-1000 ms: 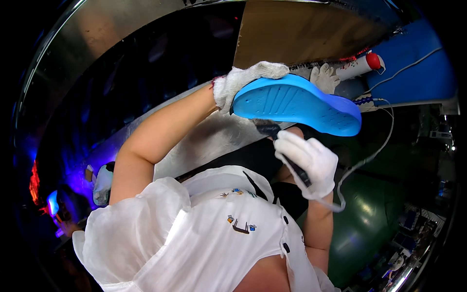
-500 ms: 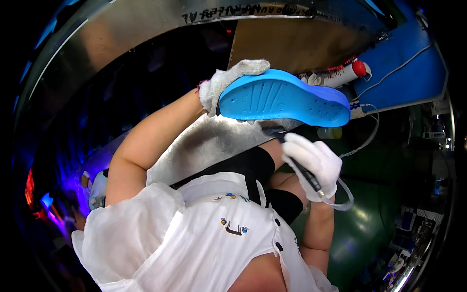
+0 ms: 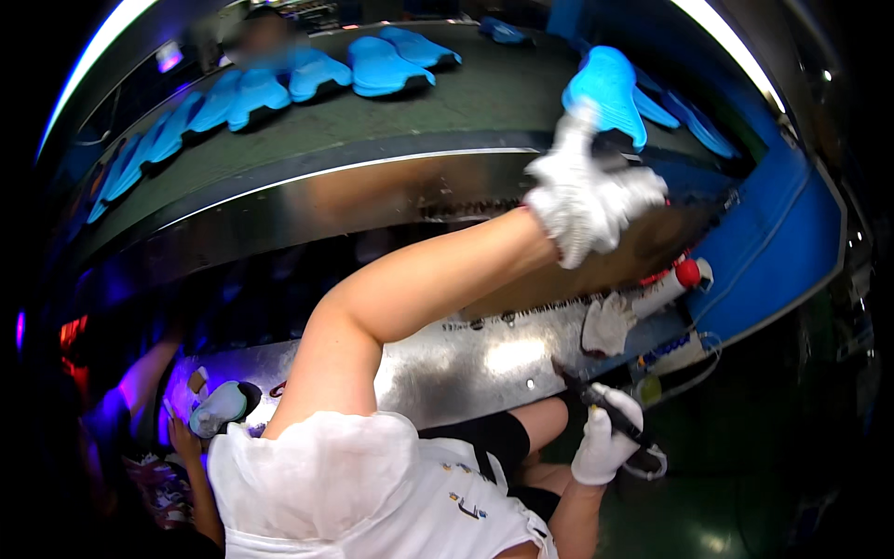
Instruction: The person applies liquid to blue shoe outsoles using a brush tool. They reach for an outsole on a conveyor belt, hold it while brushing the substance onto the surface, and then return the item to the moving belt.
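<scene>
My left hand [image 3: 591, 196], in a whitish knit glove, reaches over the far belt, somewhat blurred. Its fingers are spread, and one overlaps the lower edge of a bright blue shoe sole [image 3: 607, 84] on the belt. Low on the right, my right hand [image 3: 607, 436], in a white glove, is closed round a black-handled brush [image 3: 629, 427]. The brush's dark tip points up and left over the shiny metal table [image 3: 447, 359]. In the view from before, a clear tube runs from the handle's end.
Several blue soles [image 3: 386, 67] lie along the dark green belt [image 3: 484, 102]. A white cylinder with a red cap [image 3: 687, 273] and a loose glove [image 3: 605, 324] lie right, by a blue panel [image 3: 764, 252]. At left, a pale shoe part [image 3: 219, 407] rests beside another person's arm [image 3: 197, 480].
My left hand has gone from holding a blue sole over the table to spread fingers beside a sole on the belt. The view has shifted, showing the belt; my right hand keeps the brush.
</scene>
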Demonstrator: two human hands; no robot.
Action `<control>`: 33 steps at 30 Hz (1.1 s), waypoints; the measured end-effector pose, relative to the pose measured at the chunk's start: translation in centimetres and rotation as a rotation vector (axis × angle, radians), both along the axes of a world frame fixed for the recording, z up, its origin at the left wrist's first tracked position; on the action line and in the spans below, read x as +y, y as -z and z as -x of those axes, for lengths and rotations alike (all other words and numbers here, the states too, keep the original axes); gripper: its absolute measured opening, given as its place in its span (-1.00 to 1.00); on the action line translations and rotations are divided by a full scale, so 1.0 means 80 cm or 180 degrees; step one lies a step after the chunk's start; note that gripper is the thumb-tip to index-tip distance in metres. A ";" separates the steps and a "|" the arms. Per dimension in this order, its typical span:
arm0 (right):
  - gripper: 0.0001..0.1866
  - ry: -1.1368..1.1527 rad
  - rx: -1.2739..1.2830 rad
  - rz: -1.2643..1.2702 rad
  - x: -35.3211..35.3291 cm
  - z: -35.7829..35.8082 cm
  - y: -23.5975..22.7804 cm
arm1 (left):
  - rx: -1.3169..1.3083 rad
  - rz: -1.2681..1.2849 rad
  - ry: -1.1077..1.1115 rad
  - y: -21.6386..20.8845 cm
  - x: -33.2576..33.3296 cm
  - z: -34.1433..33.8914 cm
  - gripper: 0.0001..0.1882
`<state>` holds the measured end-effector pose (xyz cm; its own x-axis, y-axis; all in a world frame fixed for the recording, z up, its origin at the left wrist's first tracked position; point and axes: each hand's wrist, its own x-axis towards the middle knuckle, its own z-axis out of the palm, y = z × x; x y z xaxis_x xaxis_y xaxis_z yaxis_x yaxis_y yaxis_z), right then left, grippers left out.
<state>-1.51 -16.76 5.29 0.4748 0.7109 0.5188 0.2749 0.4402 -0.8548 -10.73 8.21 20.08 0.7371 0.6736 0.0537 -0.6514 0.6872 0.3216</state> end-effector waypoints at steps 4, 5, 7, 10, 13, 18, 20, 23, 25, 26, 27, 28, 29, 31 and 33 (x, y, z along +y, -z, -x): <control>-0.71 -0.0204 0.0431 0.0085 -0.010 -0.002 0.010 | 0.2254 -0.3111 -0.0760 -0.063 0.024 -0.002 -0.33; -0.71 -0.0176 0.0489 0.0235 -0.012 -0.001 0.015 | 0.3612 -0.5045 -0.1334 -0.084 0.051 0.014 -0.48; -0.71 -0.0172 0.0515 0.0350 -0.012 0.006 0.018 | 0.5972 -0.5885 -0.2912 -0.106 0.102 0.031 -0.54; -0.70 -0.0307 0.0438 0.0474 -0.011 0.007 0.021 | 0.7713 -0.5166 -0.1879 -0.099 0.165 0.097 -0.60; -0.72 -0.0321 0.0447 0.0512 -0.010 0.004 0.021 | 0.8419 -0.4892 -0.1639 -0.085 0.188 0.133 -0.57; -0.75 -0.0223 0.0492 0.0599 -0.013 0.003 0.022 | 0.8316 -0.5572 -0.1429 -0.092 0.156 0.162 -0.81; -0.77 -0.0016 0.0518 0.0427 -0.011 0.009 0.023 | 0.7351 -0.5814 -0.2816 -0.079 0.140 0.186 -0.78; -0.77 0.0210 0.0655 0.0431 -0.009 0.005 0.021 | 0.5146 -0.4206 -0.2897 -0.086 0.043 0.186 -0.74; -0.71 0.0407 0.1077 0.0331 -0.009 0.003 0.023 | 0.4389 -0.5154 -0.3445 -0.059 -0.006 0.193 -0.74; -0.68 0.0482 0.1243 0.0237 -0.009 -0.005 0.027 | 0.3861 -0.6023 -0.3815 -0.036 -0.037 0.194 -0.73; -0.64 0.0478 0.1229 0.0268 -0.008 -0.005 0.031 | 0.3375 -0.5925 -0.4099 -0.005 -0.066 0.194 -0.78; -0.68 0.0659 0.1296 0.0288 -0.010 -0.009 0.032 | 0.2780 -0.5788 -0.4317 0.024 -0.090 0.182 -0.83; -0.70 0.0839 0.1312 0.0280 -0.009 -0.011 0.032 | 0.3340 -0.6646 -0.3122 0.033 -0.116 0.189 -0.88; -0.71 0.0662 0.1381 0.0529 -0.014 -0.011 0.046 | 0.2749 -0.5691 -0.2092 0.127 -0.151 0.194 -0.84; -0.71 0.0883 0.1498 0.0493 -0.010 -0.003 0.036 | 0.2489 -0.5194 -0.1202 0.236 -0.179 0.176 -0.76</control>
<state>-1.25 -17.59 2.38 0.8095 0.5776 0.1058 -0.0638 0.2656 -0.9620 -24.80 -6.08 1.18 0.7521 0.4248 0.5038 -0.0716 -0.7073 0.7033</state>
